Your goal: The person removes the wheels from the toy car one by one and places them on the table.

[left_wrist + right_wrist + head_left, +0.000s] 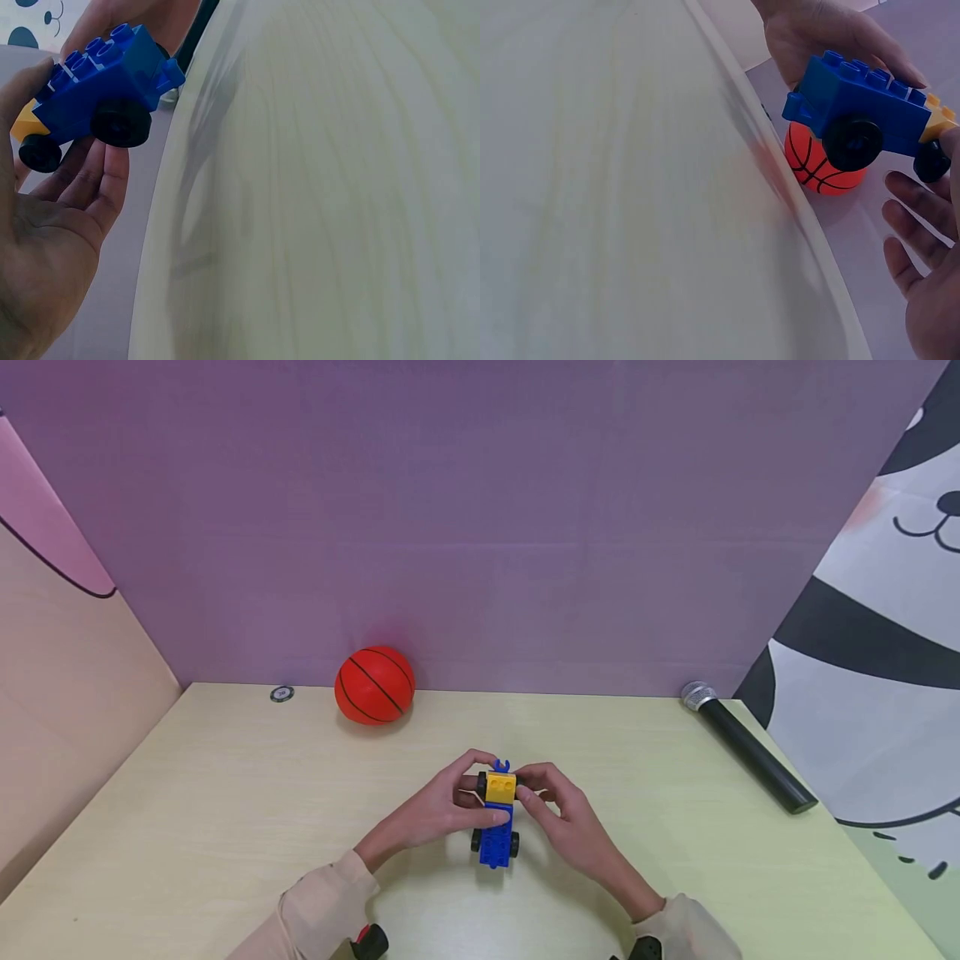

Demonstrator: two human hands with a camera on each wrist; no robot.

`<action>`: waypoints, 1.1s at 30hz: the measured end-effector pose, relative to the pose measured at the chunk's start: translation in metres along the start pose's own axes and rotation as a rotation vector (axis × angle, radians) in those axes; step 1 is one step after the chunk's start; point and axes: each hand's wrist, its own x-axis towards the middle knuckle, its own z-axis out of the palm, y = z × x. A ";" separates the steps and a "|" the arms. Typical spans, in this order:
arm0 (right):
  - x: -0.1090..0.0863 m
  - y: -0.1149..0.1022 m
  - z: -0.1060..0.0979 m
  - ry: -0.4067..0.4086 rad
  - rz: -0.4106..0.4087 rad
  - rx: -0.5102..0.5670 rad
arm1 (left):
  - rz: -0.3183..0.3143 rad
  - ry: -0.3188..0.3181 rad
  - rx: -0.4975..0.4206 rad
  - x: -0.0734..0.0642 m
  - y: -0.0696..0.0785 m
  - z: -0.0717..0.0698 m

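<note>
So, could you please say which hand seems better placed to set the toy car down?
Probably the left hand: its thumb lies across the blue part of the toy car, with fingers underneath, while the right hand is only at the yellow end.

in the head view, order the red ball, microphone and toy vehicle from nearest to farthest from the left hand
From the left hand:
1. Toy vehicle: in its grip.
2. Red ball: beyond it, slightly left.
3. Microphone: far over to the right.
</note>
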 end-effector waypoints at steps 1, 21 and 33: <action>0.000 0.000 0.000 0.001 -0.001 0.005 | 0.001 0.000 0.003 0.000 0.000 0.000; -0.002 -0.002 0.003 -0.011 0.074 0.152 | 0.029 0.020 0.018 -0.001 -0.001 0.001; -0.002 -0.002 0.005 -0.012 0.071 0.177 | 0.028 0.029 0.032 0.000 -0.002 0.003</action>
